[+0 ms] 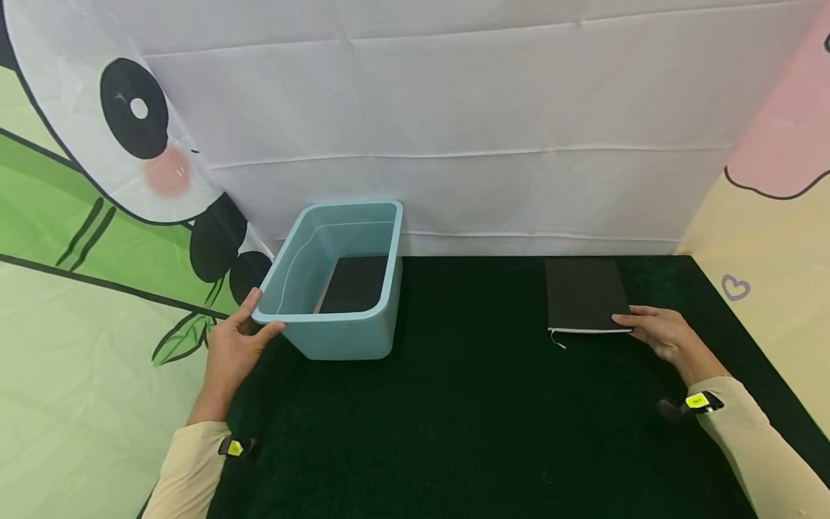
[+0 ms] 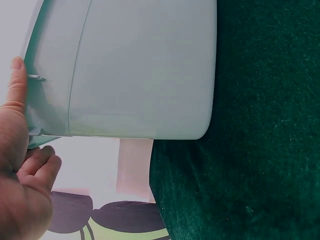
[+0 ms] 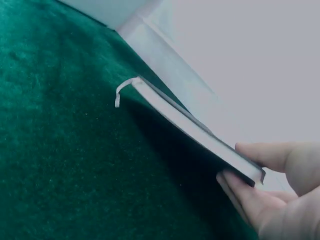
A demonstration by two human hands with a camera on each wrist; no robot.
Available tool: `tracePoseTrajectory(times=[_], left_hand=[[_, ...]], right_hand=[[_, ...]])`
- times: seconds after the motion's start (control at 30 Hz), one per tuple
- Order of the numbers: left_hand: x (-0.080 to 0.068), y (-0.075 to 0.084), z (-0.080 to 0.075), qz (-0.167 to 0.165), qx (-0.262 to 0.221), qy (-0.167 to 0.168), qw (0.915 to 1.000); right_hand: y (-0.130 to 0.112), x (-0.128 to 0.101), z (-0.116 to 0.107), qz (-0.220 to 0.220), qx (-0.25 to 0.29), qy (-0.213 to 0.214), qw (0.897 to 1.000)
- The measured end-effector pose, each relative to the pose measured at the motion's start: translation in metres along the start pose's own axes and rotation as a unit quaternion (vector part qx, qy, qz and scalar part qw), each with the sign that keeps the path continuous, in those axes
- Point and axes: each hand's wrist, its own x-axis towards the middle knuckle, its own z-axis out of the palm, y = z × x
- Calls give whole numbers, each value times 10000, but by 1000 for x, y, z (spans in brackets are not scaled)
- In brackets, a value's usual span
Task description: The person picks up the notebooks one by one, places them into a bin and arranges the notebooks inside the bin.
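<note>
My right hand (image 1: 661, 337) pinches a black notebook (image 1: 583, 295) at its near right corner, thumb on top and fingers beneath. White page edges and a pale ribbon marker show along the notebook's near side. In the right wrist view the notebook (image 3: 195, 127) is tilted, its gripped side raised above the green cloth. My left hand (image 1: 236, 349) holds the near left corner of a light blue plastic bin (image 1: 350, 337), thumb over the rim and fingers along the outer side. Inside the bin lies another black book (image 1: 354, 285), pale along its left edge.
Dark green cloth (image 1: 467, 418) covers the table. Behind it hangs a creased white backdrop (image 1: 467, 194), close to the bin's far side. A printed panda (image 1: 162, 166) decorates the left side, and a cream and pink panel (image 1: 772, 238) stands at the right.
</note>
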Motion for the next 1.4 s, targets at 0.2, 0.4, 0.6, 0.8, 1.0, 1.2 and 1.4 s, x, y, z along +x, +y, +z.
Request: tracePoseTrajectory(times=[0.2,0.4,0.6,0.8,1.0,1.2,1.4], left_hand=[[1,-2,1,21,19,23,10000],[1,-4,1,43,-15,12,10000],[2,-1,0,50,35,8,10000],[1,1,-2,64,44,5,10000],[2,-1,-2,79,40,-3,10000],[4,-2,-1,148,102,15,9998],[2,-3,-2,124,72,-9,9999]], right_hand=[[-1,0,0,201,1633,-492,9851],[-10,-4,7,212,2602,-680,9629],[-18,-17,18,183,3802,-902,9203],[-27,-27,36,-250,4624,-1352,8759],[-42,-33,54,-530,4980,-1620,8503],[-69,-39,73,-579,4980,-1623,8499],[-97,-44,96,-733,4803,-1603,8592]])
